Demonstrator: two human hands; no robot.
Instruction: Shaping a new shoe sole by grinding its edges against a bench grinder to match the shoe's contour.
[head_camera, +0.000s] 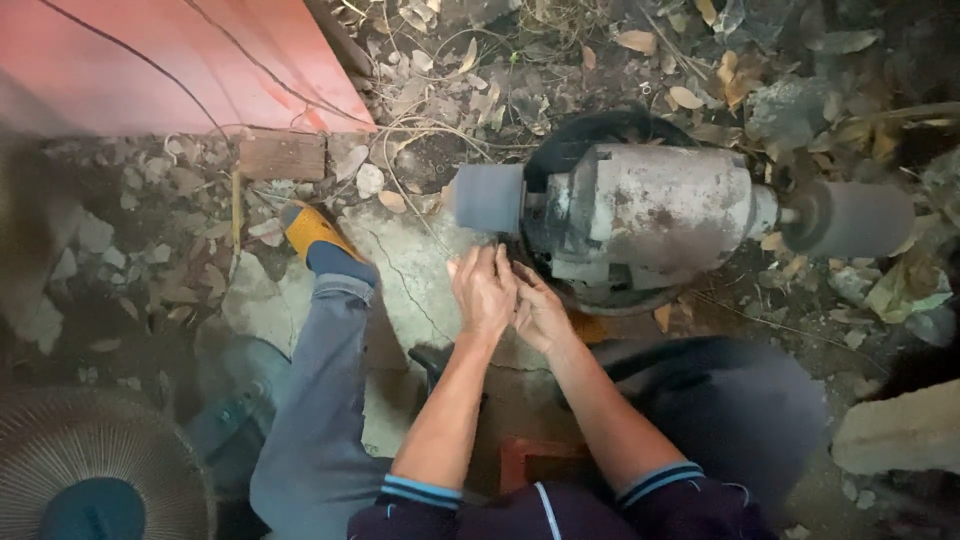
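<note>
While both hands meet in front of the bench grinder (650, 215), the left hand (485, 290) and right hand (540, 312) pinch together with fingers bunched narrow; whatever they hold is too small to tell. Close by the left hand spins-or-rests the grey grinding wheel (488, 197); a fan (90, 465) stands well apart.

The bench grinder (650, 225) stands on the ground in front of the seated person, with one grinding wheel (487, 198) at its left end and the other wheel (850, 218) at its right end. The left hand (485, 290) and the right hand (540, 312) are together, touching each other, just before the grinder and below its left wheel. The person's leg stretches to the left with the foot (320, 240) near a wooden block (282, 156); a fan (95, 465) stands at the far lower left, and a board (180, 60) lies behind, at the upper left.
</note>
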